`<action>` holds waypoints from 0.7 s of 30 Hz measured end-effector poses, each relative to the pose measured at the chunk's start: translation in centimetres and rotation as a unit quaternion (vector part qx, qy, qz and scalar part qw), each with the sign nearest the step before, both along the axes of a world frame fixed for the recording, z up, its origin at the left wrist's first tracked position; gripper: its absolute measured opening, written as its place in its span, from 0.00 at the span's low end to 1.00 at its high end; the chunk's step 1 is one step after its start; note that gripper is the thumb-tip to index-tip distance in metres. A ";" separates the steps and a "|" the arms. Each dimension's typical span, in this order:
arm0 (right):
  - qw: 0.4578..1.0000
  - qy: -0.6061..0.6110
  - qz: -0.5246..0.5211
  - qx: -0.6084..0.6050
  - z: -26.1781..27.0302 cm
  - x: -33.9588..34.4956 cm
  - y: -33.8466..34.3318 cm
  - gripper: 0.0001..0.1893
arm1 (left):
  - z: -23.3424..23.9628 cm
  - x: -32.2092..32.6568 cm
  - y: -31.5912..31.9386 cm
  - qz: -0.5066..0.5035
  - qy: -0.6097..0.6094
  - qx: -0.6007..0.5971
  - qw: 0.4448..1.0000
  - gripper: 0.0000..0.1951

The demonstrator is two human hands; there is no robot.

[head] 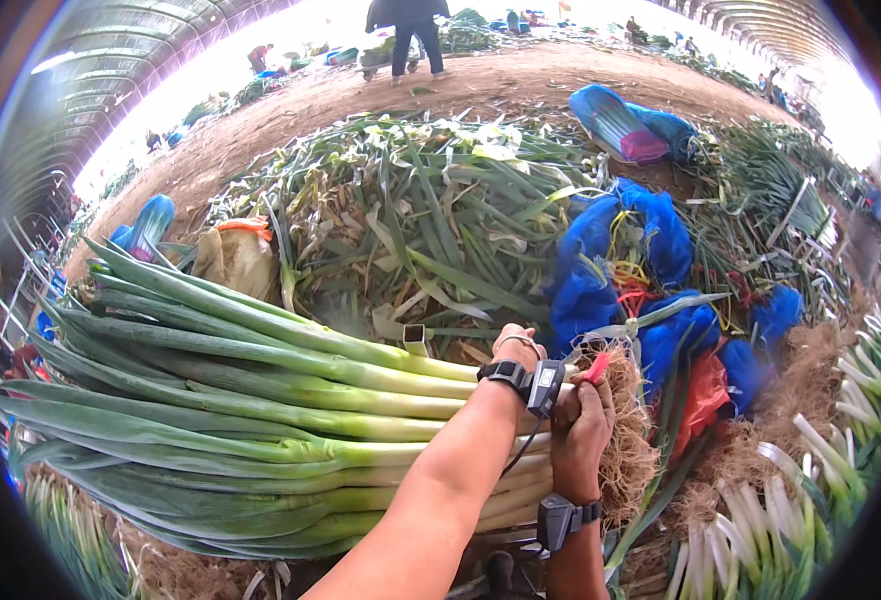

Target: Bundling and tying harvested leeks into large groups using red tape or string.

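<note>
A large bundle of leeks (283,420) lies across the view before me, green leaves to the left, pale stems and fibrous roots (628,442) to the right. My left hand (518,345) reaches over the bundle to its far side by the pale stems; its fingers are partly hidden, so its grip is unclear. Close to the roots, my right hand (584,416) rests against the stems, with a short red strip (596,369) pinched at its fingertips. How far the strip runs around the stems is hidden. Both wrists wear strapped black devices.
Beyond the bundle is a heap of leek trimmings (425,217), with a square metal post end (415,337) near it. Blue netting (598,262) lies at right, above more rooted leeks (740,517). Wrapped bundles (620,127) lie farther off. A person (408,34) stands on the dirt ground.
</note>
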State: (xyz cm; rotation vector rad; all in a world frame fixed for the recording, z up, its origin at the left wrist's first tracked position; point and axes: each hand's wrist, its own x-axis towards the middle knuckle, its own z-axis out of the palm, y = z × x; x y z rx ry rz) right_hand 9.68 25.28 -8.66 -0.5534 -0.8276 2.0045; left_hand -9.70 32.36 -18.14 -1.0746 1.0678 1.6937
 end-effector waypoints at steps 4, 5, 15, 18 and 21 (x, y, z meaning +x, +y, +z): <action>0.997 -0.062 0.008 0.047 0.2 0.4 0.6 0.06 | 0.2 0.1 0.3 0.012 0.001 0.034 0.999 0.14; 0.998 -0.055 0.021 0.034 0.3 0.4 0.9 0.07 | 0.3 0.1 0.3 0.011 0.002 0.046 0.999 0.14; 0.874 -0.361 0.027 0.324 0.9 -0.3 3.7 0.07 | 1.1 0.8 0.9 0.025 -0.002 0.082 0.996 0.16; 0.811 -0.426 0.059 0.397 1.2 -0.3 5.1 0.07 | 1.6 1.0 0.9 0.006 -0.008 0.091 0.996 0.12; 0.787 -0.460 0.079 0.403 1.4 -0.2 6.3 0.08 | 1.6 1.1 0.9 0.009 -0.009 0.079 0.997 0.12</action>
